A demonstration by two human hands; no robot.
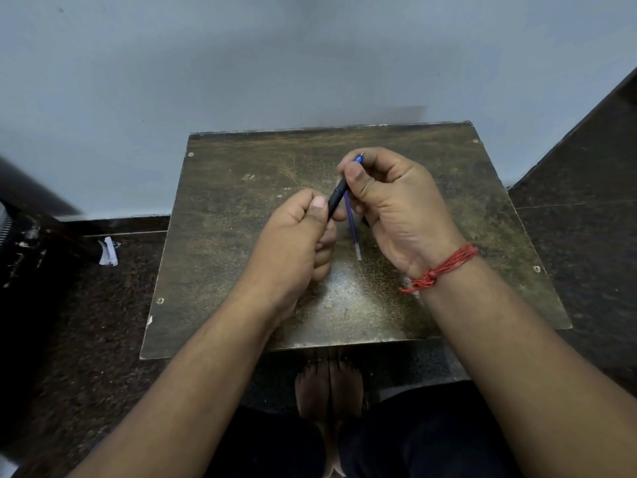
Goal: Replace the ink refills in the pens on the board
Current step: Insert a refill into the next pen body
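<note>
A dark pen (337, 198) with a blue tip end is held above the worn brown board (241, 243). My left hand (298, 241) grips its lower end between thumb and fingers. My right hand (396, 205) pinches the upper end, where a blue section and a thin metal point show near the fingertips. A loose blue ink refill (353, 232) with a clear end lies on the board just under and between my hands, partly hidden by them.
The board rests on a low stand against a pale wall (241, 63). Dark speckled floor surrounds it. A crumpled white paper scrap (108, 251) lies on the floor to the left. My bare feet (329, 388) are below the board's near edge.
</note>
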